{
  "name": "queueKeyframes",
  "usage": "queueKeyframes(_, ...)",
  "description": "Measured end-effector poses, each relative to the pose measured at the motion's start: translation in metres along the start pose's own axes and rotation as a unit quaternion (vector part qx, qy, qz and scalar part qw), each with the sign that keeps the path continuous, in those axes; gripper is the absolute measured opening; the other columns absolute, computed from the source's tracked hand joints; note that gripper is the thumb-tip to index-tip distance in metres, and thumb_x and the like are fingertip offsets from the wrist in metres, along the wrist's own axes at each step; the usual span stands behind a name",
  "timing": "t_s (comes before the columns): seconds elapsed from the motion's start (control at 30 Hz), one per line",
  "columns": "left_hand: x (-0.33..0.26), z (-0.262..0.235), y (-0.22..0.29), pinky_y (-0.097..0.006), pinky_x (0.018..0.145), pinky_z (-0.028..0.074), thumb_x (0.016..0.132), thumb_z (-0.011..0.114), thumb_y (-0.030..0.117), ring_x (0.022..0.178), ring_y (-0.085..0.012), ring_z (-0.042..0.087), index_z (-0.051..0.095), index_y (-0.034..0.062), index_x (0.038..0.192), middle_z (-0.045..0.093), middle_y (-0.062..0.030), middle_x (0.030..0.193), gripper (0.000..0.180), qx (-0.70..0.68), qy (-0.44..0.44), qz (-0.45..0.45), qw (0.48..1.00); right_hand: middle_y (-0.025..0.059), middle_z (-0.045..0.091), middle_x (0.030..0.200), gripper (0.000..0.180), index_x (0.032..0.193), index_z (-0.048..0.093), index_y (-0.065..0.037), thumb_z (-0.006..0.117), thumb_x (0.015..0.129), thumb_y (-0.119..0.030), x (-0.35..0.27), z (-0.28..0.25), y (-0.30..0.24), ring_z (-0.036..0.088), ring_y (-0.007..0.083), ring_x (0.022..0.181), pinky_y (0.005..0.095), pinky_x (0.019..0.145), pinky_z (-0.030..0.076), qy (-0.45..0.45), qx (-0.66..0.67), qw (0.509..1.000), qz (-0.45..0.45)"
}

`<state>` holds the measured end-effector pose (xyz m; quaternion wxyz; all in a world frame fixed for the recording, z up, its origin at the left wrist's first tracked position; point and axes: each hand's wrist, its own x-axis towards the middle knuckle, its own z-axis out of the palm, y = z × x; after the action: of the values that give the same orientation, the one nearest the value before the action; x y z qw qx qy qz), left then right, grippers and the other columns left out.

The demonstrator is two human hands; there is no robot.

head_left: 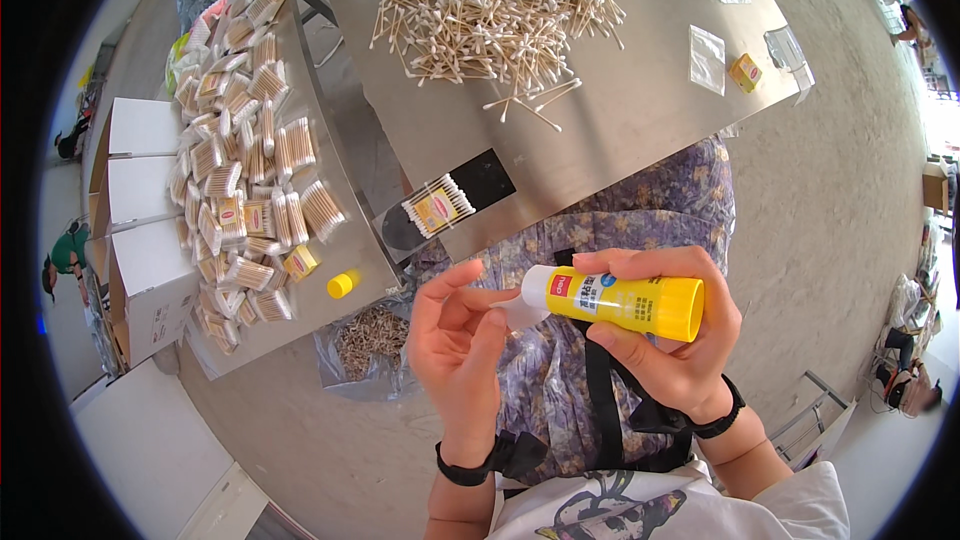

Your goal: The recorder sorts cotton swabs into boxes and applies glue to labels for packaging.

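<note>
My right hand point(670, 330) is closed round a yellow and white glue stick point(625, 305), held sideways with its uncapped white end to the left. My left hand point(457, 360) pinches a small white slip of paper point(517, 314) between thumb and fingers. The slip meets the end of the glue stick; its far side is hidden. Beyond my left hand, a flat bundle of cotton swabs with a yellow label card point(438, 206) lies on a small scale-like device point(487, 178) with a black surface. A yellow cap point(342, 285) stands on the left table's near corner.
A big heap of loose cotton swabs point(500, 10) covers the far part of the metal table point(640, 100). Many bagged swab packs point(240, 170) fill the left table beside white cartons point(150, 200). A yellow card stack point(745, 72) and clear bags point(707, 58) lie at right.
</note>
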<state>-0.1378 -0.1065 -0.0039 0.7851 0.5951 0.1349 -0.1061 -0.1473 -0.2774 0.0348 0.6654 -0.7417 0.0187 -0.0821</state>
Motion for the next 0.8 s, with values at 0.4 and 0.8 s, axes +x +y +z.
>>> queueKeyframes(0.4,0.000,0.002,0.002,-0.034,0.080,0.056,0.086,0.055,-0.002,0.091,-0.0187,0.064,0.044,-0.0027,0.123,0.063,-0.0099,0.092,0.039,-0.081,0.000,-0.008,0.997,0.0198,0.067,0.106,0.038,0.106,0.054,0.001,0.075,0.074,0.001,0.000,-0.001,0.001,0.067,0.0238,0.097,0.0308,0.083,0.052,0.008,-0.005,1.000,0.010)
queueKeyframes(0.8,0.003,0.016,0.010,-0.031,0.075,0.058,0.089,0.057,0.002,0.094,-0.0251,0.066,0.046,-0.0017,0.122,0.066,-0.0196,0.101,0.035,-0.001,0.082,0.017,0.996,0.0226,0.066,0.104,0.044,0.104,0.055,0.001,0.080,0.068,0.000,-0.009,0.013,-0.002,0.064,0.0248,0.069,0.0264,0.061,0.050,-0.014,-0.100,0.987,-0.126)
